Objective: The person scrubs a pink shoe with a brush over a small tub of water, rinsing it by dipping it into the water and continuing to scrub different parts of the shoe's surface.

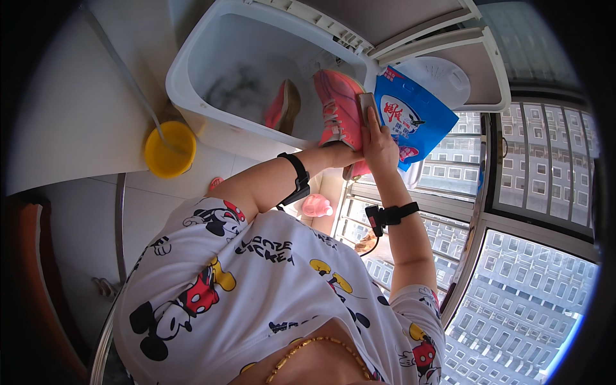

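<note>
A pink lace-up sports shoe (338, 106) is held up over the near right rim of a white tub, toe pointing away from me. My left hand (346, 155) is closed at its heel end, fingers mostly hidden by the shoe. Along the shoe's right side lies a flat grey-brown brush (367, 106); its bristles do not show. My right hand (381, 147) is wrapped round this brush, with a finger stretched along it. A second pink shoe (283, 106) with a brown sole rests tilted inside the tub (186, 80), in murky water.
Right of the tub, a blue detergent bag (417, 115) leans beside a clear plastic container (443, 77). A raised lid (410, 19) stands behind. A yellow bucket (168, 151) is on the left, and a pink plastic jug (316, 205) is below my arms. Barred windows (539, 167) line the right.
</note>
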The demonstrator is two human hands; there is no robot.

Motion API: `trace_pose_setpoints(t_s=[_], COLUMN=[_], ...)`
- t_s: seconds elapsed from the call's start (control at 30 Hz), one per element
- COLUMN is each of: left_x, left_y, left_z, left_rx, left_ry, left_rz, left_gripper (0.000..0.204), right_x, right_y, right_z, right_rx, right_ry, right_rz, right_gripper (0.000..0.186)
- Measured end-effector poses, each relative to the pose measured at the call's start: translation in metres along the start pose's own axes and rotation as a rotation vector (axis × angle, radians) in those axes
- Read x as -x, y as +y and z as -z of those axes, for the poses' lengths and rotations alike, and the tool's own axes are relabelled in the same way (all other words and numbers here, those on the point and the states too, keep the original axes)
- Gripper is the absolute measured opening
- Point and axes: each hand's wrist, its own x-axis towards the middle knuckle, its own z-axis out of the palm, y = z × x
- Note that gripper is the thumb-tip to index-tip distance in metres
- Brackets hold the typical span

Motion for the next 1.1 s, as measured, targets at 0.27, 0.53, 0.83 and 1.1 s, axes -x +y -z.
trace_pose_setpoints(t_s=[0.27, 0.53, 0.83, 1.1], left_x=[0.001, 0.003, 0.000, 0.000], left_y=[0.002, 0.001, 0.010, -0.007], left_z=[0.010, 0.012, 0.013, 0.003], left_rx=[-0.083, -0.085, -0.176, -0.157], left_ry=[-0.145, 0.017, -0.217, -0.031], left_rz=[0.258, 0.017, 0.170, -0.068], left_gripper=[0.057, 0.048, 0.050, 0.036], right_x=[-0.066, 0.003, -0.064, -0.024], right_y=[-0.020, -0.009, -0.033, -0.028], right_z=[-0.007, -0.001, -0.006, 0.009], right_rx=[0.046, -0.040, -0.012, 0.025], right_ry=[-0.006, 0.012, 0.030, -0.099], right_rz=[-0.035, -0.034, -0.054, 0.007], right_gripper=[0.051, 0.047, 0.045, 0.046])
